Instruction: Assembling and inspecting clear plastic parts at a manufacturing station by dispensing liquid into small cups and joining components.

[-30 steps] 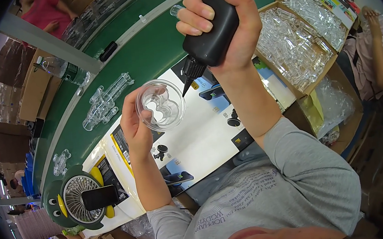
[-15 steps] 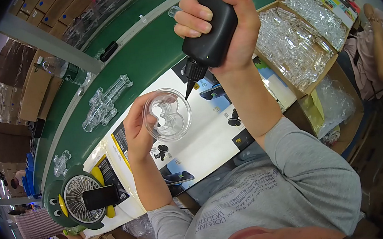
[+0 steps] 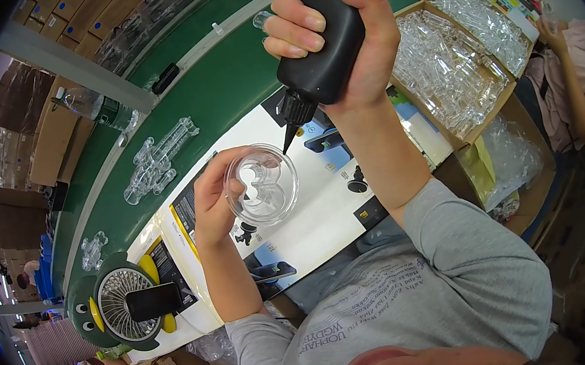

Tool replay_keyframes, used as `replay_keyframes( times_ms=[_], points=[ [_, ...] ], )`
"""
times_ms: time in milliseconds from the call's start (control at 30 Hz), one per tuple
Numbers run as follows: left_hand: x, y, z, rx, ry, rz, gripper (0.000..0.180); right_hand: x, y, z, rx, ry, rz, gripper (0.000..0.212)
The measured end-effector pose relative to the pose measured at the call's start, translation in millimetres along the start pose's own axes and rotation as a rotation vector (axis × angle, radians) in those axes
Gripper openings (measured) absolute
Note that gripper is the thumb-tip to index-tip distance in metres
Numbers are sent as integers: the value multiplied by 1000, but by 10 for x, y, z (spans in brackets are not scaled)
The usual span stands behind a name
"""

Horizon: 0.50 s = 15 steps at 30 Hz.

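Observation:
My left hand (image 3: 215, 202) is closed on a clear plastic part with a round rim (image 3: 261, 184), its open circular side facing up. Inside the rim, rounded clear shapes show. High on the right, my right hand (image 3: 362, 37) wraps round a black squeeze bottle (image 3: 324, 52), tilted with its narrow nozzle pointing down. The nozzle tip sits at the rim's upper right edge; whether it touches cannot be made out. Beneath both hands lies a white printed sheet (image 3: 311, 216) with pictures on it.
Clear jointed plastic parts (image 3: 160, 160) lie on the green table (image 3: 223, 78) at left. Cardboard boxes of clear tubes (image 3: 442, 68) stand at right. A green animal-shaped fan (image 3: 129, 302) is at lower left, a plastic bottle (image 3: 100, 107) at upper left. Another person (image 3: 577, 85) sits far right.
My left hand and the round-rimmed clear part have shifted slightly down and to the right. The black bottle has hardly moved. The person at far right has raised an arm.

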<state>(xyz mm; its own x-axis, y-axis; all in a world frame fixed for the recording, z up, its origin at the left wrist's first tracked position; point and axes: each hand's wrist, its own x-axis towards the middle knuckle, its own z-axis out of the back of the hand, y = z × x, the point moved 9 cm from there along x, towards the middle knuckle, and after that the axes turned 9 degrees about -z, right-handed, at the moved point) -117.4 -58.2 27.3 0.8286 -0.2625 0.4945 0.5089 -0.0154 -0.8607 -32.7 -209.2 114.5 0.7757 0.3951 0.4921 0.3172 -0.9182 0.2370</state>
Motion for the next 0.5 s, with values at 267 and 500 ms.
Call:
replay_keyframes(
  times_ms=[267,500],
  points=[
    [20,-21,-95,-36,66,15,50,-1,-17,-16,29,26,-4,16],
    [10,1,-150,-69,120,22,46,2,-41,-45,74,60,-24,17]
  ],
)
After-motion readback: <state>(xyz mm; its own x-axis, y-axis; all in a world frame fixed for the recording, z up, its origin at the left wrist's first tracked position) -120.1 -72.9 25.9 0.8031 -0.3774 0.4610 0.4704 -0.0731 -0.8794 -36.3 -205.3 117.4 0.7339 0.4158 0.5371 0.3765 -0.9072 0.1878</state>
